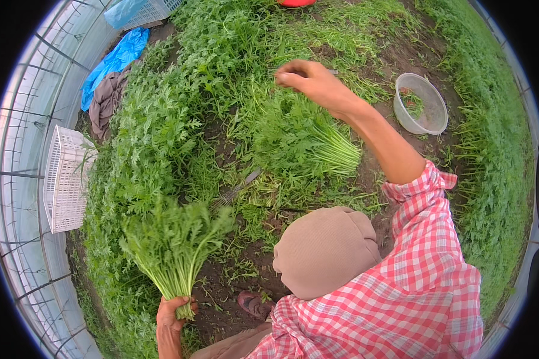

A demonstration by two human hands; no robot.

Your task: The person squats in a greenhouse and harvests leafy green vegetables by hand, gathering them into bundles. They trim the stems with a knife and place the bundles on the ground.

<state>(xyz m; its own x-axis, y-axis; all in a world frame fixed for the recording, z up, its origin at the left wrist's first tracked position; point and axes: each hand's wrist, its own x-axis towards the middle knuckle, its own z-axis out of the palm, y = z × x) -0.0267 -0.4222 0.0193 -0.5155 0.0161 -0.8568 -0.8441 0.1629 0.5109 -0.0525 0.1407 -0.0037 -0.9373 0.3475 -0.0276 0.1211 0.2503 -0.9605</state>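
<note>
My left hand grips the cut stems of a bunch of leafy greens, leaves fanned upward, at lower left. My right hand is raised at upper centre with its fingers curled; whether anything is between them is unclear. Below it a larger heap of the same greens lies on the ground, its pale stems pointing right. A bundle of thin grey strips lies between that heap and the held bunch. A grey end of another object shows just behind my right hand.
Standing greens grow at left and right. A translucent tub with scraps sits at right. White crates, blue plastic sheeting and brown cloth lie near the film wall. A rounded beige fabric form is close below.
</note>
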